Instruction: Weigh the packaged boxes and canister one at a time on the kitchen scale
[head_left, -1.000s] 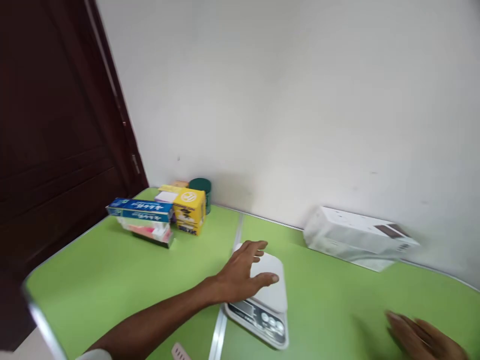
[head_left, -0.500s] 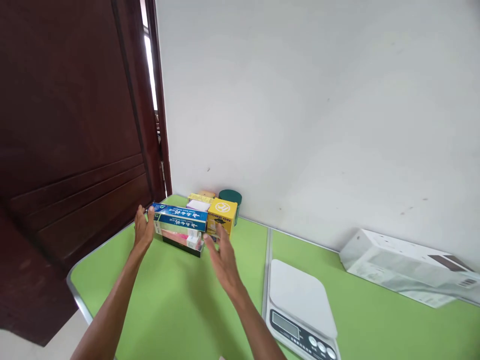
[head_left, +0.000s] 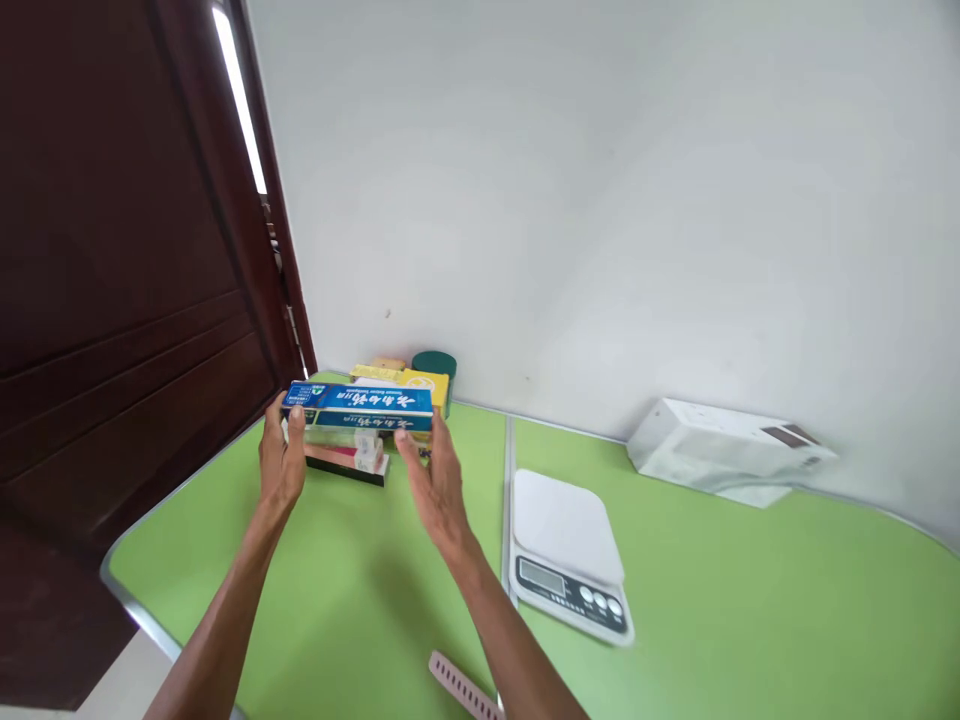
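Note:
A long blue box point(head_left: 358, 407) with white lettering is held level above the green table point(head_left: 352, 590), one end in each hand. My left hand point(head_left: 281, 462) grips its left end and my right hand point(head_left: 431, 472) grips its right end. Under the box lies a flat pink and white pack point(head_left: 346, 459). Behind it stand a yellow box point(head_left: 424, 383) and a dark green tub point(head_left: 435, 365) against the wall.
A white digital kitchen scale point(head_left: 564, 552) sits just right of the table's centre seam. A long white carton point(head_left: 724, 450) lies by the wall at the right. A dark wooden door point(head_left: 127, 260) borders the table's left edge. A pink strap point(head_left: 459, 687) lies near the front.
My left hand left the scale and went to the blue box's left end. My right hand came across to its right end. The box has risen off the pack beneath it.

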